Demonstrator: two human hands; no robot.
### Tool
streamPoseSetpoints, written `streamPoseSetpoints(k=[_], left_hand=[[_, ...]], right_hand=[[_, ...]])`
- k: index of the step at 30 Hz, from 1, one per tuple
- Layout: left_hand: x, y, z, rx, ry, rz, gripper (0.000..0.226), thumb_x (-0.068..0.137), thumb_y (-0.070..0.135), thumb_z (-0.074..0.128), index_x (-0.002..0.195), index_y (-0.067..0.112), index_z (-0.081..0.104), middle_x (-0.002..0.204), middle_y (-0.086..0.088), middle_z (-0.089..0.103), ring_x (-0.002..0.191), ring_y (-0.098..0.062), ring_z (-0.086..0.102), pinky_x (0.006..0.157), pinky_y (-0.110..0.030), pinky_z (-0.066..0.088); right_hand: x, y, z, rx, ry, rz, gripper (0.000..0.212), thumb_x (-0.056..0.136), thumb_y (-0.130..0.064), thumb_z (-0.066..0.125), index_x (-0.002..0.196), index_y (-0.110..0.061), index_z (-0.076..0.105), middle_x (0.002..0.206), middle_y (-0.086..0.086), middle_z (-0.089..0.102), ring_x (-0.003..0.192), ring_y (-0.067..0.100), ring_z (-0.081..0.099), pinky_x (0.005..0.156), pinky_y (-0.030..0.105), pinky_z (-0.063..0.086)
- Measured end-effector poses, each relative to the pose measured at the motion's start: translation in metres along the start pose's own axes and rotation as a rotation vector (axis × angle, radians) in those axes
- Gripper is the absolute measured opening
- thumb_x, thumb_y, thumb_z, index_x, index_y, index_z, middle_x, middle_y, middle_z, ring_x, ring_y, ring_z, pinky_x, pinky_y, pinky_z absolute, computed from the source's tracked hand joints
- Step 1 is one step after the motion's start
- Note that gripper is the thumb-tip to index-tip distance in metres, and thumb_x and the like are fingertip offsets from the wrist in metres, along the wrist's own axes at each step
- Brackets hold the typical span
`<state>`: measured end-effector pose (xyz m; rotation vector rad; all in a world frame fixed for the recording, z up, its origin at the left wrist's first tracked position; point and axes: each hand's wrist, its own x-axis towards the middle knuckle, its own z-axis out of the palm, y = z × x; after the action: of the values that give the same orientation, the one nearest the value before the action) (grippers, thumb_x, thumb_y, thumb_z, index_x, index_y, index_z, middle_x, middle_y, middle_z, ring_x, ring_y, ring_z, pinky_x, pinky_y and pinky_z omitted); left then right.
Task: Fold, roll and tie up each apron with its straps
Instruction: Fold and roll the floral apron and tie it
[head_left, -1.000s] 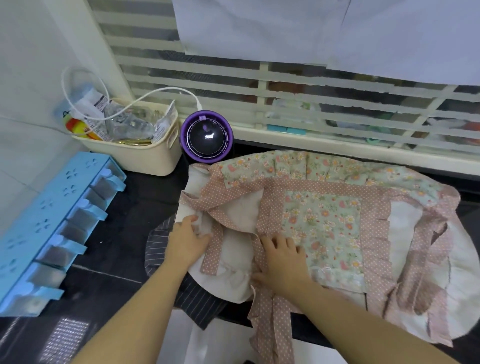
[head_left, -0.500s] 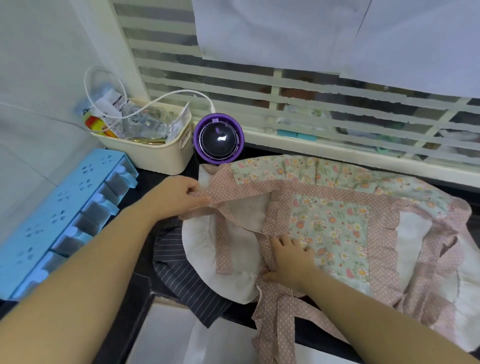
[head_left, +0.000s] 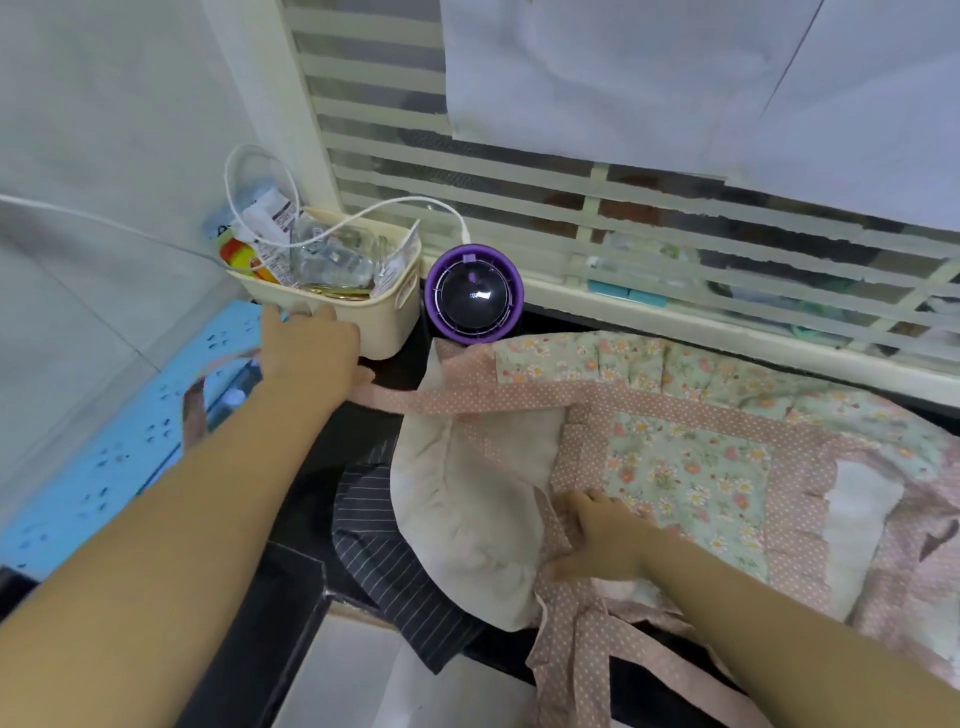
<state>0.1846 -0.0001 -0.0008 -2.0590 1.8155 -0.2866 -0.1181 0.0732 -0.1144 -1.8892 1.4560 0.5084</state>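
1. At the counter's near edge, two pink dotted ties (head_left: 571, 660) of the floral apron (head_left: 685, 478) hang off the black counter (head_left: 306, 519).
2. R hand (head_left: 605, 540) lies flat on the floral apron at the lower-left corner of its flowered centre panel. Fingers are straight & a bit spread, pressing the cloth, gripping nothing.
3. Apron is spread across the counter's right side. Its white ruffled edge laps over a dark striped cloth (head_left: 395, 561), which pokes out on the left & droops over the edge.
4. L hand (head_left: 306, 353), arm stretched out to the left, grips a pink dotted strap (head_left: 467, 400). Strap runs taut from my hand to the apron's top corner. Its loose end loops past my wrist, blurred, over the blue rack (head_left: 104, 457). Hand is seen from the back, so fingertips are hidden.
5. Just behind L hand sits a cream basket (head_left: 384, 322) full of packets, w/ a white cable (head_left: 395, 205) arching over it. A purple fan (head_left: 474, 296) stands just beside the basket, below the window slats (head_left: 519, 171).
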Motion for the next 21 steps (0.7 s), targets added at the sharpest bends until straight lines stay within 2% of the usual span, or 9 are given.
streamPoseSetpoints(k=[2,4,6,9,11,13,17,19,21], left_hand=[[-0.002,0.017,0.012,-0.157,-0.038,0.063,0.042,0.094,0.048,0.048,0.127,0.024,0.057,0.128,-0.008,0.055,0.121,-0.028,0.048,0.105,-0.043,0.030],[-0.001,0.037,0.021,-0.516,-0.125,0.047,0.045,0.097,0.049,0.042,0.124,0.018,0.060,0.119,-0.014,0.061,0.112,-0.029,0.055,0.098,-0.041,0.040],[0.004,0.055,0.027,-0.943,-0.318,-0.069,0.058,0.097,0.054,0.039,0.120,0.006,0.062,0.108,-0.023,0.062,0.105,-0.032,0.058,0.092,-0.039,0.044],[0.013,0.077,0.034,-1.336,-0.511,-0.247,0.078,0.090,0.065,0.043,0.134,0.001,0.051,0.132,-0.018,0.056,0.116,-0.030,0.055,0.099,-0.038,0.042],[0.019,0.088,0.041,-1.547,-0.562,-0.344,0.086,0.082,0.068,0.054,0.139,0.004,0.046,0.138,-0.014,0.052,0.119,-0.029,0.053,0.101,-0.038,0.041],[0.025,0.098,0.047,-1.694,-0.547,-0.409,0.076,0.080,0.059,0.064,0.134,0.007,0.053,0.130,-0.009,0.058,0.115,-0.028,0.057,0.098,-0.037,0.044],[0.030,0.109,0.045,-1.912,-0.384,-0.481,0.009,0.087,0.022,0.064,0.088,0.014,0.068,0.092,-0.009,0.067,0.101,-0.032,0.063,0.090,-0.042,0.049],[0.023,0.109,0.038,-1.840,-0.152,-0.451,0.017,0.094,0.019,0.053,0.081,0.022,0.064,0.083,0.004,0.061,0.083,-0.013,0.059,0.077,-0.028,0.048],[0.011,0.109,0.031,-1.648,0.223,-0.314,0.023,0.100,0.017,0.043,0.090,0.018,0.064,0.084,0.009,0.060,0.074,0.004,0.052,0.068,-0.010,0.041]], right_hand=[[-0.006,-0.001,-0.006,0.137,0.012,-0.086,0.052,0.071,-0.067,0.065,0.102,-0.028,0.050,0.101,-0.001,0.048,0.090,0.020,0.049,0.084,0.038,0.043],[-0.013,0.000,-0.019,0.303,0.081,-0.145,0.041,0.081,-0.053,0.067,0.093,-0.014,0.059,0.085,0.001,0.053,0.074,0.017,0.048,0.070,0.032,0.042],[-0.014,0.005,-0.041,0.322,0.291,-0.125,0.028,0.089,-0.039,0.063,0.101,-0.014,0.066,0.089,0.001,0.063,0.079,0.016,0.059,0.072,0.031,0.048],[-0.003,0.021,-0.082,0.308,0.593,-0.051,0.021,0.092,-0.032,0.060,0.106,-0.017,0.064,0.096,-0.002,0.064,0.084,0.017,0.062,0.069,0.027,0.049],[0.008,0.034,-0.105,0.270,0.638,0.005,0.026,0.092,-0.029,0.060,0.115,-0.016,0.062,0.109,0.000,0.062,0.095,0.018,0.060,0.082,0.030,0.049],[0.017,0.040,-0.113,0.178,0.563,0.010,0.032,0.091,-0.026,0.061,0.121,-0.014,0.059,0.118,0.003,0.061,0.105,0.020,0.058,0.091,0.032,0.048],[0.023,0.023,-0.081,0.007,0.398,-0.143,0.042,0.087,-0.030,0.064,0.126,-0.017,0.053,0.122,0.002,0.053,0.106,0.019,0.055,0.089,0.030,0.049],[0.027,0.022,-0.063,-0.082,0.299,-0.141,0.058,0.084,-0.035,0.068,0.133,-0.017,0.043,0.129,0.005,0.043,0.112,0.024,0.049,0.089,0.033,0.045],[0.029,0.025,-0.053,-0.195,0.193,-0.138,0.069,0.080,-0.039,0.072,0.137,-0.019,0.039,0.133,0.005,0.038,0.119,0.028,0.043,0.094,0.034,0.040]])
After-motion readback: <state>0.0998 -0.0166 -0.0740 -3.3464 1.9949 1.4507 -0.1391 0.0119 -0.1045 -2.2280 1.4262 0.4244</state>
